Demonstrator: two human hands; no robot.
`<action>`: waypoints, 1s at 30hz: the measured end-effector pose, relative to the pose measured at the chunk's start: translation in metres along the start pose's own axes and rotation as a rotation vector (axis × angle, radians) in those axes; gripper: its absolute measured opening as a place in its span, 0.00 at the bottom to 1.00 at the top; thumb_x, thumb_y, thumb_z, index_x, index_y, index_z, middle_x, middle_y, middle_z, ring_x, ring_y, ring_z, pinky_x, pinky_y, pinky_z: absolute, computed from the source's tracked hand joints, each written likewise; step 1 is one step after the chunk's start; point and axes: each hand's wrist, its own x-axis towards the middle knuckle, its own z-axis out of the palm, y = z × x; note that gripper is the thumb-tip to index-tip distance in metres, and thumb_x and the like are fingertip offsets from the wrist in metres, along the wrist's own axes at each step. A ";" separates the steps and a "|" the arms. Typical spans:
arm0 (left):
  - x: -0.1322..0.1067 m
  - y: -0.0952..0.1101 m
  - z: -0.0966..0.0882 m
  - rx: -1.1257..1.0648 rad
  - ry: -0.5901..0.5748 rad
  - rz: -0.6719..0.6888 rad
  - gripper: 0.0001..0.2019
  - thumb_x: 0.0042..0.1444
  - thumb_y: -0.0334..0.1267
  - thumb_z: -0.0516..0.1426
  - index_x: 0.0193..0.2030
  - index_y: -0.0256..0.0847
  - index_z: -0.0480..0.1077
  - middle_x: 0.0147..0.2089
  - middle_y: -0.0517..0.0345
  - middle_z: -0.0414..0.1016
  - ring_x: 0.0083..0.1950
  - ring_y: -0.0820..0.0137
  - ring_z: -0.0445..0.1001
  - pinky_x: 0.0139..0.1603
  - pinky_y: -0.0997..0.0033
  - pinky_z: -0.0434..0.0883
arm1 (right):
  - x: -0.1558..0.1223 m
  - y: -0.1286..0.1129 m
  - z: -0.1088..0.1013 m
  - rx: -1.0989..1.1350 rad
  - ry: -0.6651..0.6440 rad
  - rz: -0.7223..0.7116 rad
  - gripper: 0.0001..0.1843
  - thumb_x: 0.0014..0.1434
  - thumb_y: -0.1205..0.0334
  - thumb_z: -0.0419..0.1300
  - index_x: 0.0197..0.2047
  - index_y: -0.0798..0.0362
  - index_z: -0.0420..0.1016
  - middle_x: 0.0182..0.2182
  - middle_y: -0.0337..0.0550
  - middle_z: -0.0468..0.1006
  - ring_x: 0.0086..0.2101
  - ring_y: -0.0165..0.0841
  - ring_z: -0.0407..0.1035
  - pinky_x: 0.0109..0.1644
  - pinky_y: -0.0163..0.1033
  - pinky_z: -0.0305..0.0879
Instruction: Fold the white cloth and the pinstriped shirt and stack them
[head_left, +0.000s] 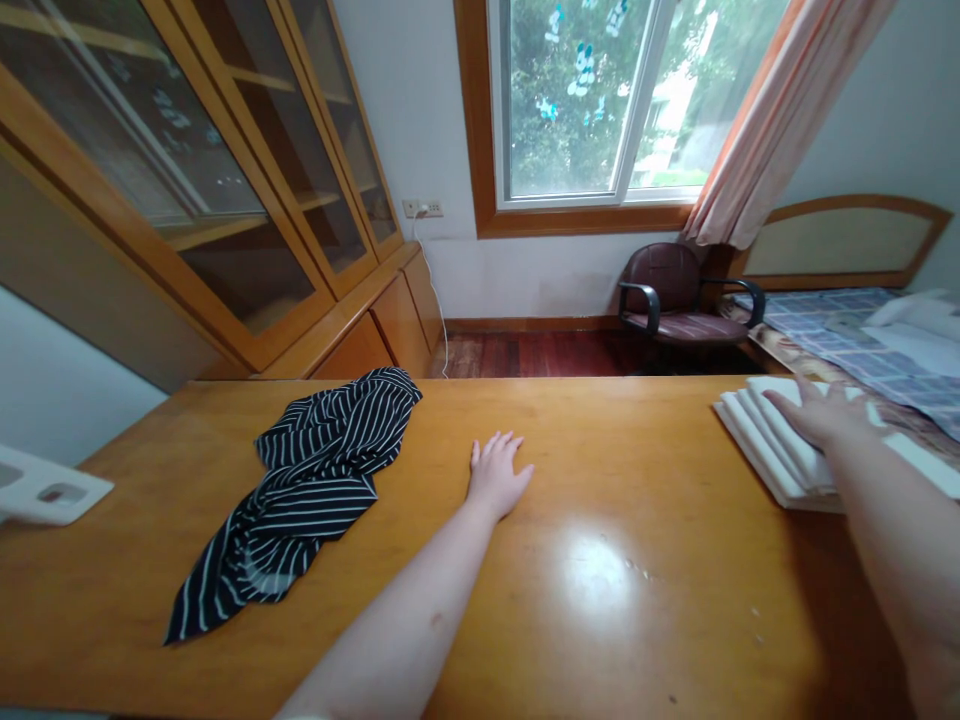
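left hand (496, 478) lies on the table (600, 440), fingers loosely spread, gripping nothing, probably just for support; right hand (819, 414) rests splayed atop the folded white cloth (791, 465) at right, likely steadying it, striped cloth (322, 465) bunched over left

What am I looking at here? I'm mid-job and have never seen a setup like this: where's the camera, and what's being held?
There is no machine: these are a person's two bare hands. The single picture comes from a camera worn on their head, looking forward and down. In front is a wooden table. The left hand lies palm down near its middle, fingers spread, holding nothing. The right hand rests on a stack of folded white cloth; I see no clear grip. A crumpled black-and-white striped cloth lies left of the left hand, and a white object with openings shows at the picture's left edge.
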 end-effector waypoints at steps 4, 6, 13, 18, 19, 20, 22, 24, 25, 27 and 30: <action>0.000 0.001 0.000 -0.001 -0.009 0.001 0.25 0.56 0.49 0.52 0.60 0.48 0.62 0.66 0.56 0.59 0.68 0.62 0.52 0.68 0.49 0.38 | -0.010 -0.004 -0.008 0.107 -0.022 0.066 0.48 0.52 0.27 0.34 0.68 0.46 0.45 0.68 0.58 0.38 0.63 0.57 0.31 0.54 0.63 0.42; 0.000 0.001 0.001 -0.006 -0.001 0.004 0.25 0.56 0.49 0.53 0.60 0.48 0.62 0.66 0.56 0.59 0.67 0.62 0.52 0.68 0.49 0.38 | -0.014 -0.008 -0.012 0.120 -0.022 0.066 0.48 0.52 0.27 0.33 0.69 0.47 0.44 0.68 0.57 0.37 0.63 0.57 0.31 0.54 0.63 0.41; 0.001 0.001 0.001 -0.005 0.003 0.005 0.24 0.56 0.49 0.53 0.59 0.47 0.63 0.65 0.56 0.59 0.67 0.62 0.52 0.68 0.48 0.38 | -0.020 -0.010 -0.038 0.156 -0.032 0.110 0.49 0.52 0.27 0.32 0.68 0.48 0.45 0.68 0.59 0.34 0.64 0.58 0.32 0.55 0.65 0.40; 0.001 0.000 0.002 -0.001 -0.002 0.001 0.24 0.55 0.49 0.53 0.59 0.48 0.63 0.65 0.56 0.59 0.67 0.62 0.52 0.68 0.48 0.37 | -0.045 0.007 -0.039 0.104 0.011 0.167 0.53 0.47 0.24 0.35 0.68 0.48 0.46 0.68 0.59 0.37 0.63 0.61 0.33 0.54 0.69 0.38; 0.001 -0.001 0.003 -0.002 0.001 0.004 0.24 0.55 0.49 0.53 0.59 0.48 0.63 0.65 0.56 0.60 0.67 0.62 0.52 0.68 0.47 0.37 | -0.051 0.010 -0.034 0.104 -0.011 0.165 0.53 0.47 0.24 0.35 0.68 0.48 0.46 0.67 0.60 0.38 0.62 0.62 0.34 0.54 0.70 0.38; 0.001 0.000 0.003 -0.002 0.003 0.006 0.24 0.55 0.49 0.53 0.59 0.48 0.63 0.65 0.57 0.60 0.67 0.62 0.52 0.68 0.47 0.37 | -0.055 0.013 -0.028 0.104 -0.024 0.173 0.53 0.47 0.24 0.34 0.69 0.47 0.45 0.67 0.60 0.40 0.62 0.62 0.35 0.53 0.70 0.37; 0.001 0.000 0.002 0.004 0.000 0.004 0.24 0.55 0.49 0.53 0.59 0.48 0.63 0.65 0.56 0.59 0.67 0.61 0.52 0.68 0.47 0.37 | -0.061 0.016 -0.016 0.099 -0.024 0.185 0.53 0.47 0.24 0.34 0.69 0.46 0.43 0.67 0.59 0.41 0.62 0.62 0.36 0.53 0.71 0.37; 0.001 0.002 0.000 0.011 -0.009 -0.004 0.24 0.55 0.49 0.53 0.59 0.48 0.63 0.66 0.56 0.59 0.67 0.61 0.52 0.68 0.48 0.38 | -0.063 0.015 -0.010 0.091 -0.008 0.190 0.52 0.47 0.24 0.35 0.69 0.45 0.42 0.67 0.57 0.41 0.63 0.61 0.35 0.53 0.72 0.37; 0.001 0.003 0.000 0.013 -0.013 -0.008 0.24 0.55 0.49 0.53 0.59 0.48 0.63 0.66 0.56 0.59 0.68 0.61 0.51 0.68 0.48 0.38 | -0.063 0.013 -0.010 0.088 -0.014 0.194 0.52 0.47 0.24 0.36 0.69 0.45 0.42 0.68 0.57 0.41 0.63 0.61 0.34 0.53 0.71 0.36; 0.001 0.004 -0.001 0.015 -0.018 -0.013 0.24 0.55 0.48 0.53 0.59 0.48 0.63 0.66 0.56 0.59 0.68 0.61 0.51 0.68 0.48 0.38 | -0.064 0.006 -0.019 0.063 -0.001 0.218 0.52 0.48 0.26 0.37 0.69 0.48 0.45 0.67 0.58 0.41 0.63 0.60 0.31 0.54 0.71 0.35; 0.001 0.003 -0.001 0.015 -0.010 -0.010 0.24 0.55 0.48 0.53 0.59 0.47 0.63 0.65 0.56 0.59 0.68 0.61 0.51 0.68 0.48 0.38 | -0.072 -0.023 -0.042 0.011 0.174 0.166 0.49 0.54 0.32 0.39 0.67 0.60 0.50 0.66 0.66 0.42 0.64 0.57 0.27 0.55 0.69 0.37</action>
